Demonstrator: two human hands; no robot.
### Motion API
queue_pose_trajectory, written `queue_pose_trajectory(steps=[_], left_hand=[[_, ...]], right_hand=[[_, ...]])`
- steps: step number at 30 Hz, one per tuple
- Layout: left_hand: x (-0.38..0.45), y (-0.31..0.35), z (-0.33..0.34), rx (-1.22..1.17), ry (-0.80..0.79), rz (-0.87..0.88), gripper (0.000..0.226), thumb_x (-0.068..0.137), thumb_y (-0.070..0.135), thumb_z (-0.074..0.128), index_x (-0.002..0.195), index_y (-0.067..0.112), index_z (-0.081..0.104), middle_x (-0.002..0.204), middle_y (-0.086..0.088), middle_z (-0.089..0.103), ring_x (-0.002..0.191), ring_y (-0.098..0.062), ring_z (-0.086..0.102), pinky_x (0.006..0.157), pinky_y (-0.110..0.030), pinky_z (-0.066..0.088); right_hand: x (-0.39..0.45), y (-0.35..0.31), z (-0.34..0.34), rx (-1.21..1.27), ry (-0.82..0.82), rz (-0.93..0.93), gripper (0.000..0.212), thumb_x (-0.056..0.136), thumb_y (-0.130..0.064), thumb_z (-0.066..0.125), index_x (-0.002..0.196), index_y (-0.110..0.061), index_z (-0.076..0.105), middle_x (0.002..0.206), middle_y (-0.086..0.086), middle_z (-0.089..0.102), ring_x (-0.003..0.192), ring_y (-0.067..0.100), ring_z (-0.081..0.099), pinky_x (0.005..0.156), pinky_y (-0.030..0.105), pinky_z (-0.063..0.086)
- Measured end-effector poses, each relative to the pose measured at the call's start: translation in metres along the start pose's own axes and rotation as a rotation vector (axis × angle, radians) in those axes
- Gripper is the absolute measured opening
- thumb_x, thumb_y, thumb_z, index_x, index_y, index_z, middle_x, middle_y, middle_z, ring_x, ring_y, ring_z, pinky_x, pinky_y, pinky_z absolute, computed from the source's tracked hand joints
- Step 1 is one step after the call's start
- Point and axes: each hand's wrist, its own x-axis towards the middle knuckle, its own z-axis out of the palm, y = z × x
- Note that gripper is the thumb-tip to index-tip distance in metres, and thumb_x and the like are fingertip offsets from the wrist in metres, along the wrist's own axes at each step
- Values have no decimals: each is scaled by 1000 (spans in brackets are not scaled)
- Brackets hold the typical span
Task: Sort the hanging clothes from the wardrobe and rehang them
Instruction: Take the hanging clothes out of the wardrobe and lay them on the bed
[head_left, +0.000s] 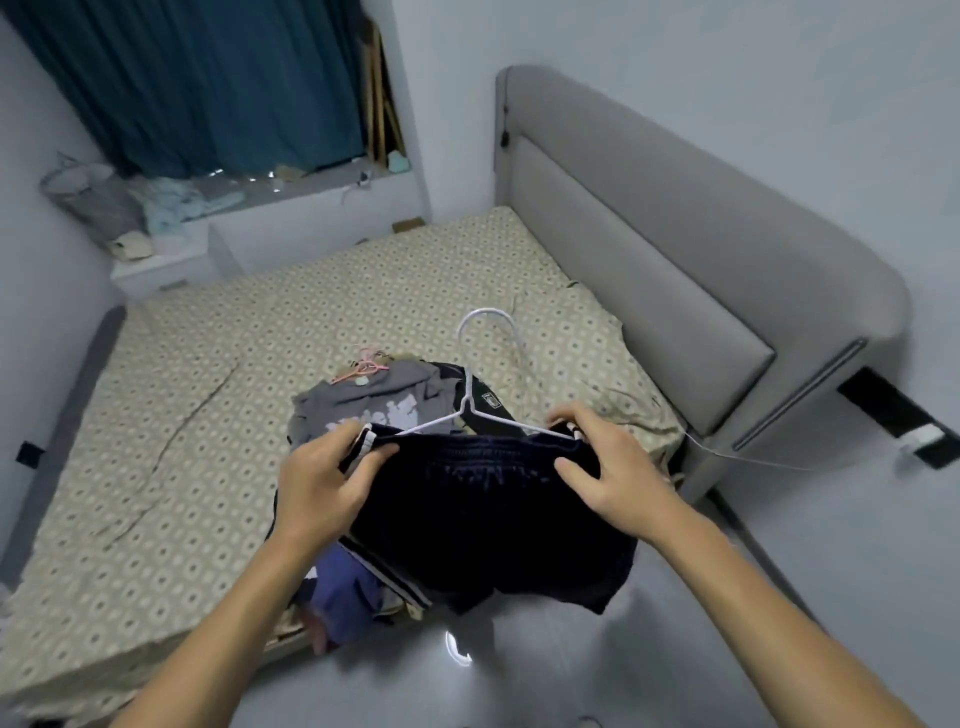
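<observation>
Head view: the person stands at the edge of a bed and looks down at both hands.
Left hand (322, 480): its fingers and thumb are curled round the left end of the waistband of the dark shorts (483, 519), at a white striped edge.
Right hand (605, 467): it grips the right end of the same waistband, thumb in front and fingers over the top edge.
Dark shorts: they are held up between the two hands, above the near edge of the bed, and hang down toward the floor.
White hanger (485, 374): a thin wire hanger, its hook points up and away; its two shoulders run down to the waistband near each hand (whether the shorts already sit fully on it, I cannot tell).
Pile of clothes (374, 410): it lies on the bed behind and under the shorts, with a grey printed top on it and a blue piece near the edge.
Pink hanger (363, 366): it lies at the far side of the pile.
Bed (208, 415): it has a patterned beige sheet.
Headboard (675, 234): grey, padded, on the right.
Curtain (197, 78): dark blue, at the far wall.
</observation>
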Motion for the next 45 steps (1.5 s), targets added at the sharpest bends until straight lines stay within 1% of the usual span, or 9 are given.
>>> queue_pose_trajectory(steps=[4,9,13,16,21,31,37,42,45], left_hand=[[8,-11,-16,84,89,-118,42,91,52,60,70,20,44,56,3,45,53,-19,47,53,-38,33],[25,-35,-33,112,146,-173,43,90,46,67,67,40,31,54,8,40,52,-4,44,51,-28,29],[57,-79,-43,111,180,-233,47,90,46,69,67,33,31,54,6,41,54,-7,45,52,-37,31],[86,-126,-38,95,167,-231,45,91,50,68,68,33,33,55,6,40,54,-8,43,53,-38,33],[121,-219,-14,35,10,-254,36,93,57,55,84,22,52,71,6,54,68,-23,54,62,-43,44],[181,-350,42,66,-228,-369,27,103,50,47,89,28,42,84,4,54,84,-27,54,66,-42,42],[214,-401,98,157,-322,-477,24,105,42,51,91,26,42,91,-4,62,89,-34,60,69,-43,42],[241,-432,153,256,-484,-640,31,107,43,48,122,17,57,111,-11,68,109,-37,60,88,-51,49],[252,-450,184,299,-497,-714,36,107,43,48,125,13,57,113,-13,65,111,-39,58,90,-51,47]], right_hand=[[59,17,1,-1,-54,-17,43,96,-22,70,132,-40,54,105,-29,62,97,-8,57,87,24,44],[132,12,16,-83,-108,-99,31,100,-31,67,87,-55,50,73,-20,57,67,5,53,62,36,38],[189,-1,41,-151,-74,-148,18,100,-37,64,90,-27,52,63,-9,48,64,16,49,62,45,43],[236,-4,64,-176,-15,-149,26,99,-38,65,84,-28,47,62,-9,47,62,17,46,59,44,39],[303,9,111,-230,-62,-57,19,98,-39,66,94,-21,60,70,-5,58,72,25,58,65,44,45],[417,54,202,-314,-221,89,21,101,-41,61,93,-22,54,79,2,63,84,33,63,62,38,29],[486,114,251,-306,-307,114,22,101,-38,62,106,-16,61,90,11,70,91,38,65,68,41,43],[531,168,296,-417,-381,124,17,104,-35,58,112,-21,62,81,-5,55,92,33,61,83,45,37],[553,199,322,-344,-421,150,19,105,-28,59,118,-15,61,74,-6,46,82,32,56,69,39,38]])
